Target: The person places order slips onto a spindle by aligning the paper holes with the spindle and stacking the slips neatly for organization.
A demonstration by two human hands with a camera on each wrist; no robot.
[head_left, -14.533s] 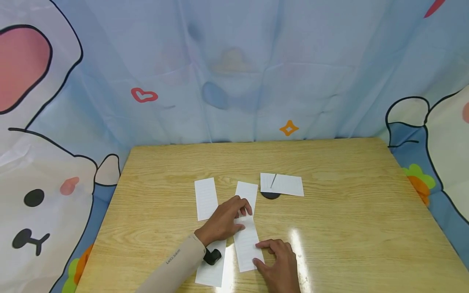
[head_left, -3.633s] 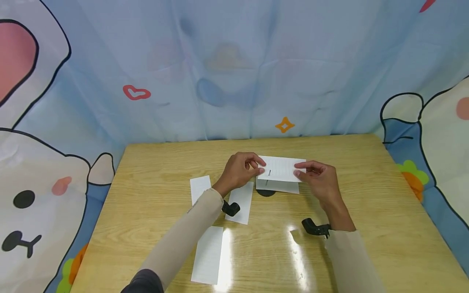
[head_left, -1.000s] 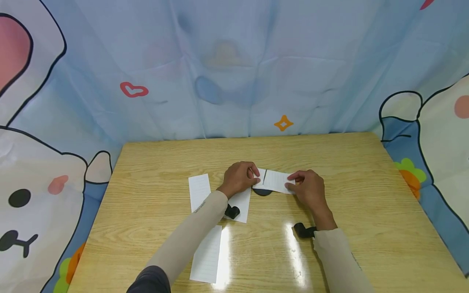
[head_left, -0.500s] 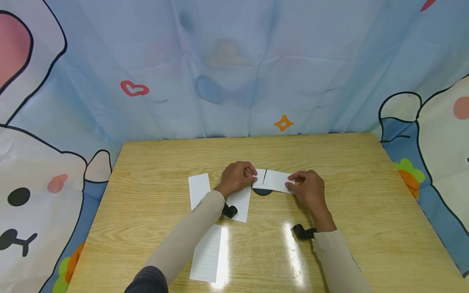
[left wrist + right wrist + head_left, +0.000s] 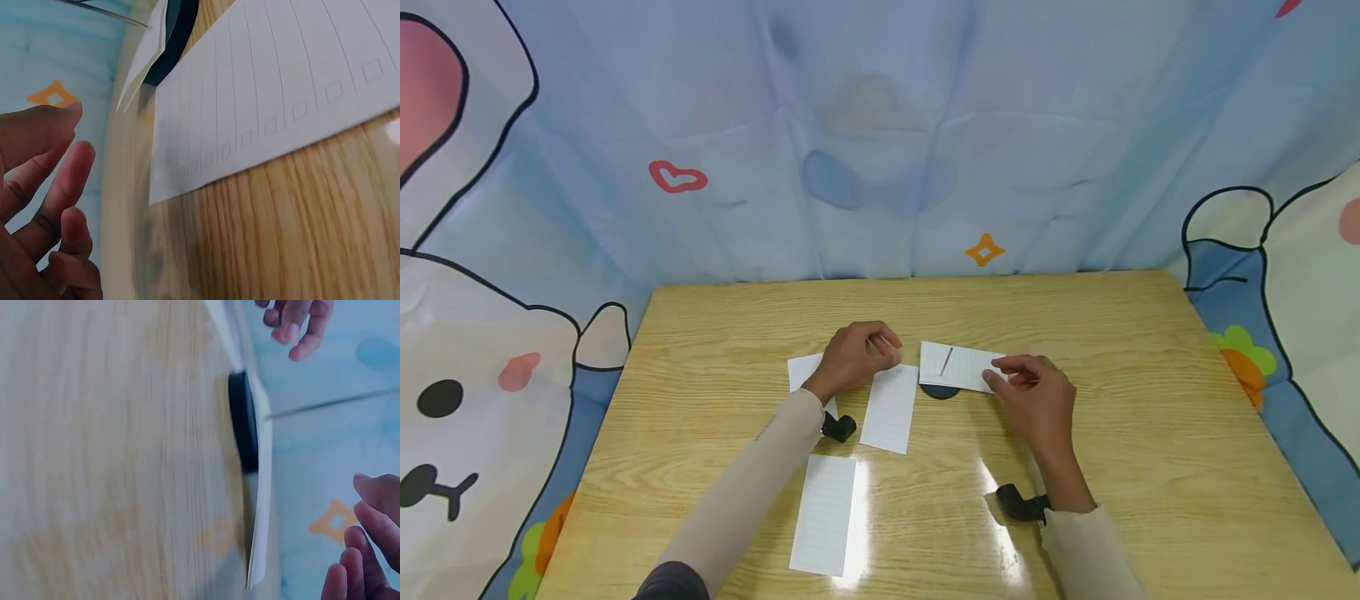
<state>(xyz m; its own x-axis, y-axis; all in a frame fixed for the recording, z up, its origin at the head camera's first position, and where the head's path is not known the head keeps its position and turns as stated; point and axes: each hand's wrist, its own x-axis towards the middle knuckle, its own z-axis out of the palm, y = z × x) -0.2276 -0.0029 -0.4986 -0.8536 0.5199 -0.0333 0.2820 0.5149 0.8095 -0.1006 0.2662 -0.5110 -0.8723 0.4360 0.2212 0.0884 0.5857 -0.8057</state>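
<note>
A bill spike stands near the back middle of the table, its thin metal rod (image 5: 947,361) poking up through a small stack of lined paper slips (image 5: 972,367). Under the slips shows its round black base (image 5: 940,392). My left hand (image 5: 853,358) hovers left of the stack, fingers loosely bent and holding nothing; the left wrist view shows them apart from the paper. At the stack's right end is my right hand (image 5: 1037,396). Its fingers (image 5: 365,550) hold nothing and sit clear of the slips' edge in the right wrist view.
A loose lined slip (image 5: 887,408) lies just left of the spike. Another slip (image 5: 805,367) is partly covered by my left hand, and a third slip (image 5: 823,517) lies nearer the front. The wooden table (image 5: 1150,417) ends at a patterned blue curtain (image 5: 1037,167).
A slip that both hands held has been pressed down over the rod and let go. My left hand has moved left off the stack; the right fingers have loosened at its right end.
</note>
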